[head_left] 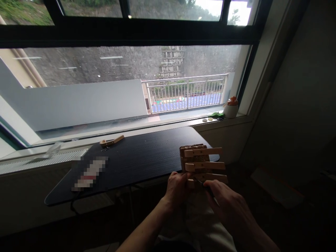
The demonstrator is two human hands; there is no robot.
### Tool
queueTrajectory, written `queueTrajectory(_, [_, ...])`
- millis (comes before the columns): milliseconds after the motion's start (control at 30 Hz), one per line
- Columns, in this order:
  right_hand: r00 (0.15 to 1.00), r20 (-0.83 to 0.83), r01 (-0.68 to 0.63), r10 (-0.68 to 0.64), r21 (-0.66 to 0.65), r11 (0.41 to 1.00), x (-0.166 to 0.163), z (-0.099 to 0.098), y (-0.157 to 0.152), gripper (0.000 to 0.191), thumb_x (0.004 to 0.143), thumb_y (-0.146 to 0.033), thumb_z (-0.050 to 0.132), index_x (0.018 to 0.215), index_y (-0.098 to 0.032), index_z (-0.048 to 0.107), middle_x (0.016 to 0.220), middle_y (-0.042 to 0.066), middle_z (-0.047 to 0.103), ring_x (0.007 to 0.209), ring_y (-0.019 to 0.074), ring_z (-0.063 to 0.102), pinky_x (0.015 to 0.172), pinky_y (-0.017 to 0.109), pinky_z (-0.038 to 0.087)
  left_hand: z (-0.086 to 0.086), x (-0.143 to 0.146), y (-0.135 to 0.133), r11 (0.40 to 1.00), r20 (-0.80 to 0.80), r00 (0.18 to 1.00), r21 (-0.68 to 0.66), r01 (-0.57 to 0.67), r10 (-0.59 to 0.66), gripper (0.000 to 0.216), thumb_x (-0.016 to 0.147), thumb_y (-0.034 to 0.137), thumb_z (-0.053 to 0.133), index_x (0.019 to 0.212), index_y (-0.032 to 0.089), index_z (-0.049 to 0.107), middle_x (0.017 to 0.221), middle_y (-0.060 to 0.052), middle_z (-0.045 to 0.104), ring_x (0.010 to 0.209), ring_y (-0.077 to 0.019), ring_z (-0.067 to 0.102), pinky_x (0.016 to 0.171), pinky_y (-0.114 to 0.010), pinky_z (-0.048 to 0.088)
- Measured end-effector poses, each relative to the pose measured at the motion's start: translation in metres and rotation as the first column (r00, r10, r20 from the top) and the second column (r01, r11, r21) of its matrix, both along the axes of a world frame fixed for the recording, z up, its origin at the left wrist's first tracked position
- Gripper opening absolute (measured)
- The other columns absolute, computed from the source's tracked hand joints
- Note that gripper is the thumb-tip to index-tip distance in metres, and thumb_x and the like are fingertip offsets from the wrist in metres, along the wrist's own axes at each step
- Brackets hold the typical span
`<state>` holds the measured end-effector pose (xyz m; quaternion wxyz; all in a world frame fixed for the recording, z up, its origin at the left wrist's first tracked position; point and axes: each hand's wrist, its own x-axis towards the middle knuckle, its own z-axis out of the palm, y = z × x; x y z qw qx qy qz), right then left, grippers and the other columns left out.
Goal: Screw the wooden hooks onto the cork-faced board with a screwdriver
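A brown, rough-textured block [194, 149] sits at the near right edge of the black table, with several pale wooden strips [206, 166] across it, their free ends sticking out to the right. Dark screw spots show on the strips. My left hand [176, 187] is closed around the block's near left corner, steadying it by the lowest wooden strip. In my right hand [227, 197] is a screwdriver [207, 188] with a dark handle. Its thin shaft points left at the lowest strip; whether the tip touches a screw is too dark to see.
On the black table [147, 157] lie a hooked wooden piece [112, 140], some small screws [105, 149] and a blurred-out flat packet [90, 173]. A white bottle with an orange top [231, 107] stands on the windowsill near tape rolls [207, 119]. Clear plastic [54, 149] rests at left.
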<state>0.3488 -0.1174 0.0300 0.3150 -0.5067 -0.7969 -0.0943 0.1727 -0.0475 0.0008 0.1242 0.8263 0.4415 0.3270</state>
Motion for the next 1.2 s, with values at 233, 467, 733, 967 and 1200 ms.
queueTrajectory(233, [1.0, 0.01, 0.0, 0.0, -0.027, 1.0, 0.0, -0.004, -0.001, 0.016, 0.09, -0.021, 0.038, 0.096, -0.022, 0.053, 0.082, 0.002, 0.065, 0.07, 0.0139, 0.063, 0.06, 0.025, 0.042, -0.005, 0.0, 0.002, 1.0, 0.003, 1.0, 0.003, -0.011, 0.011, 0.034, 0.074, 0.013, 0.056, 0.105, 0.026, 0.064, 0.089, -0.002, 0.072, 0.079, -0.0184, 0.065, 0.076, -0.031, 0.037])
queueTrajectory(467, [1.0, -0.021, 0.013, -0.014, -0.024, 1.0, 0.003, -0.004, -0.001, 0.013, 0.09, -0.025, 0.04, 0.094, -0.021, 0.052, 0.075, 0.0, 0.065, 0.063, 0.0125, 0.062, 0.056, 0.024, 0.041, 0.0, 0.001, -0.001, 1.0, 0.003, 1.0, -0.016, -0.011, 0.011, 0.032, 0.076, 0.015, 0.054, 0.104, 0.024, 0.063, 0.089, -0.002, 0.072, 0.078, -0.0185, 0.064, 0.077, -0.032, 0.038])
queueTrajectory(733, [0.996, 0.091, 0.0, -0.003, 0.033, 0.999, 0.001, 0.0, -0.002, 0.019, 0.087, -0.018, 0.042, 0.098, -0.022, 0.057, 0.082, 0.002, 0.065, 0.074, 0.014, 0.062, 0.06, 0.024, 0.043, 0.003, 0.0, -0.002, 0.999, -0.009, 1.0, -0.035, -0.01, 0.009, 0.031, 0.078, 0.018, 0.054, 0.107, 0.026, 0.062, 0.09, -0.001, 0.071, 0.079, -0.0175, 0.063, 0.077, -0.031, 0.038])
queueTrajectory(967, [0.996, -0.092, -0.007, 0.01, 0.03, 1.0, 0.001, -0.006, 0.001, 0.018, 0.09, -0.027, 0.041, 0.095, -0.021, 0.057, 0.08, 0.002, 0.067, 0.067, 0.0125, 0.063, 0.058, 0.023, 0.045, -0.001, 0.0, 0.0, 0.999, -0.009, 1.0, -0.045, -0.013, 0.013, 0.033, 0.077, 0.016, 0.054, 0.108, 0.025, 0.061, 0.093, -0.001, 0.071, 0.082, -0.0185, 0.064, 0.077, -0.031, 0.037])
queueTrajectory(1200, [1.0, 0.006, 0.008, -0.008, 0.014, 1.0, 0.005, 0.006, -0.004, 0.02, 0.086, -0.021, 0.044, 0.103, -0.022, 0.054, 0.089, 0.002, 0.065, 0.075, 0.013, 0.063, 0.062, 0.023, 0.045, 0.0, 0.001, -0.002, 1.0, -0.012, 1.0, -0.009, -0.026, 0.026, 0.029, 0.078, 0.016, 0.053, 0.103, 0.026, 0.061, 0.091, 0.001, 0.071, 0.079, -0.0167, 0.064, 0.075, -0.03, 0.037])
